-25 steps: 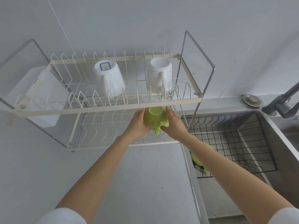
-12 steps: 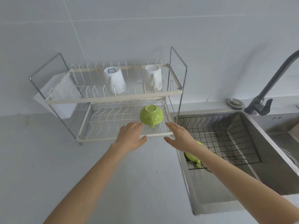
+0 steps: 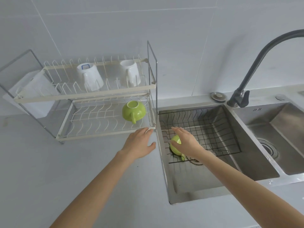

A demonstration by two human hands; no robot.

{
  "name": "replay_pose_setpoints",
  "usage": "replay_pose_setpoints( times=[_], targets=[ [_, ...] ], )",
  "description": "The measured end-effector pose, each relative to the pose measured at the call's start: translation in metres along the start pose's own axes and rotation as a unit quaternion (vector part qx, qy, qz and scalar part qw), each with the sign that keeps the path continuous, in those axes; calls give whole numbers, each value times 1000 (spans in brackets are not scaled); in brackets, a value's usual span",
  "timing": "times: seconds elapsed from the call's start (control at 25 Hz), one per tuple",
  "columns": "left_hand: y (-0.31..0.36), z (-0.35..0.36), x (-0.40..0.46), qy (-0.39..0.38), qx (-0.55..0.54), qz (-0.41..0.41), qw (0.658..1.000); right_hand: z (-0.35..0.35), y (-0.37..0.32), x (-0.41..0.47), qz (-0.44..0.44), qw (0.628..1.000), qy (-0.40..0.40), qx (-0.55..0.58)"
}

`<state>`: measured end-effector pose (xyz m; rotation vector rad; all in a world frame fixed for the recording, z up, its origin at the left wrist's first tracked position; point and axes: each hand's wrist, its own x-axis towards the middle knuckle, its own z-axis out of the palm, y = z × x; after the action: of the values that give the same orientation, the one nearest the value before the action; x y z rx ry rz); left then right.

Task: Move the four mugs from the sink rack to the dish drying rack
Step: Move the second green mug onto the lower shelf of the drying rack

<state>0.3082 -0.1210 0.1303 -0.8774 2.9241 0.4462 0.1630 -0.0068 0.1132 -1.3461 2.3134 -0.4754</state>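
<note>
Two white mugs (image 3: pixel 90 76) (image 3: pixel 130 73) stand upside down on the top tier of the cream dish drying rack (image 3: pixel 83 94). A green mug (image 3: pixel 133 111) rests upside down at the right end of its lower tier. Another green mug (image 3: pixel 175 145) lies in the black wire sink rack (image 3: pixel 213 129), partly hidden by my right hand (image 3: pixel 185 141), which hovers spread over it; whether it touches is unclear. My left hand (image 3: pixel 139 143) is open and empty above the counter, just in front of the drying rack's corner.
The steel sink (image 3: pixel 197 183) has a second basin (image 3: pixel 283 137) at right and a dark curved faucet (image 3: pixel 256 63) behind it. A white plastic holder (image 3: pixel 35 92) hangs on the drying rack's left end. Grey counter (image 3: pixel 65 170) lies in front of the rack, tiled wall behind.
Both hands let go of the green mug, now left on the lower tier. My right hand moved right and down over the sink rack's green mug; my left hand drew back.
</note>
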Motion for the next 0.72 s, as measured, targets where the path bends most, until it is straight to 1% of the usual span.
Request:
replay_pose_setpoints(
  times=[0.24, 0.4, 0.6, 0.72],
  targets=[
    [52, 9, 37, -12, -22, -10, 1000, -26, 54, 9, 7, 1000, -16, 6],
    [72, 25, 63, -23, -33, -27, 999, -36, 85, 22, 4, 1000, -24, 5],
    [91, 49, 92, -58, -105, -75, 990, -36, 118, 38, 17, 998, -58, 28],
    [97, 69, 110, -83, -193, -128, 969, -31, 133, 50, 34, 995, -82, 46]
  ],
)
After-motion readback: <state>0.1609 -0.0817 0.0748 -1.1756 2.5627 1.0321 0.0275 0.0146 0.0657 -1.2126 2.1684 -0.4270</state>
